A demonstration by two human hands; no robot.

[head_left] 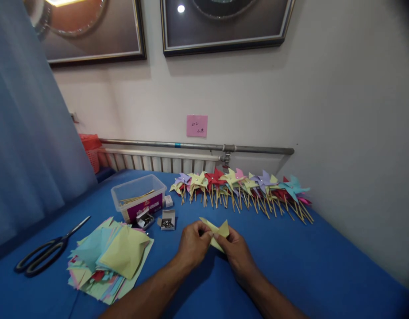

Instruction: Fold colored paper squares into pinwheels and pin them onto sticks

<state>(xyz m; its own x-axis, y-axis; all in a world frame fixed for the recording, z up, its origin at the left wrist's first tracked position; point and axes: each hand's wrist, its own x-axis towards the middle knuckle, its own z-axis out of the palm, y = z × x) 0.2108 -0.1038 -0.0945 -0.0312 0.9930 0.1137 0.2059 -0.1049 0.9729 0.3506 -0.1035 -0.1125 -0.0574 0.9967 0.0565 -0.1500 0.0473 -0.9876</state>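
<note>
Blue cloth is covering the table, which is running up against a white wall hung with two framed pictures whose tops are being cut off by the frame. Far to the left of the hands, black scissors are lying flat near the table edge. Closer in, a loose stack of coloured paper squares is sitting just left of the left hand, a yellow sheet on top. Beyond that hand, a clear plastic tub is holding what look like thin wooden sticks, though they are hard to make out through its wall. Two small open boxes beside it are holding tiny metal pieces, too small to identify. At centre, the left hand and the right hand are meeting over the cloth, fingertips of both pinching a folded yellow paper piece between them; its lower part is hidden behind the fingers. Past the hands, towards the wall, a row of finished paper pinwheels on sticks is stretching off to the right. A pink note is stuck on the wall, its writing illegible.
</note>
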